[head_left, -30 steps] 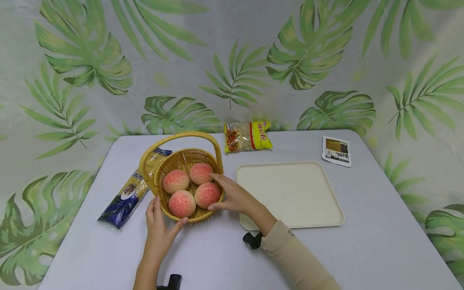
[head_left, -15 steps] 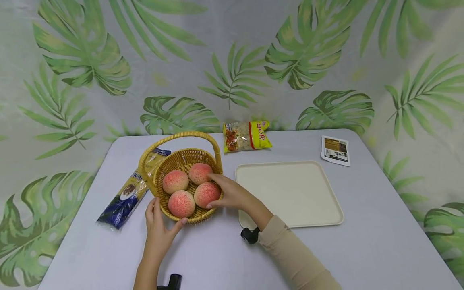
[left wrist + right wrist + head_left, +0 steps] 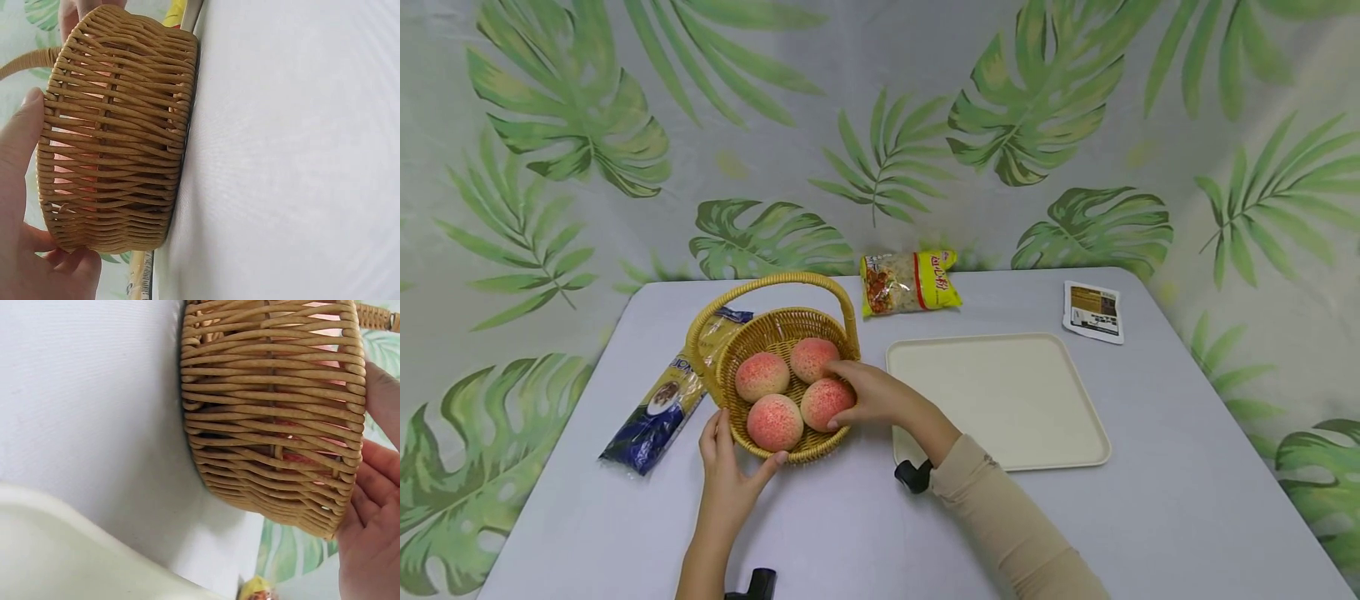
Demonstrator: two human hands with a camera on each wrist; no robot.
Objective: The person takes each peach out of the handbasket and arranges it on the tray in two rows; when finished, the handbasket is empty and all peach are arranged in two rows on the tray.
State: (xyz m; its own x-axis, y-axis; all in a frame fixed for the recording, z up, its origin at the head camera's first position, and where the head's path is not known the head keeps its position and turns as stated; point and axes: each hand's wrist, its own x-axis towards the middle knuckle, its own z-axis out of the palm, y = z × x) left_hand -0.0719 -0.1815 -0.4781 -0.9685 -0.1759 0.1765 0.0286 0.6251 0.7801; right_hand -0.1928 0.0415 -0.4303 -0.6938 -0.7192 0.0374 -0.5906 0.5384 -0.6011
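A wicker basket [image 3: 782,325] with an arched handle stands on the table and holds several pink-and-cream peaches [image 3: 763,376]. My left hand [image 3: 730,475] holds the basket at its near left side, thumb against the rim in the left wrist view and fingers round the side. My right hand [image 3: 880,400] reaches over the right rim, its fingers and thumb about the front right peach [image 3: 827,403]. The fingers also lie close to the back right peach [image 3: 813,359]. In the right wrist view the wicker wall [image 3: 275,406] mostly hides the peaches, and the fingertips are out of sight.
A cream tray [image 3: 1000,400] lies right of the basket, partly under the right forearm. A blue-and-gold packet [image 3: 662,400] lies partly behind the basket's left side. A yellow food bag [image 3: 910,283] and a small white pouch [image 3: 1092,312] lie at the back.
My right hand has shifted slightly left and further into the basket, its fingers closing in around the front right peach. The left hand and basket stay nearly in place.
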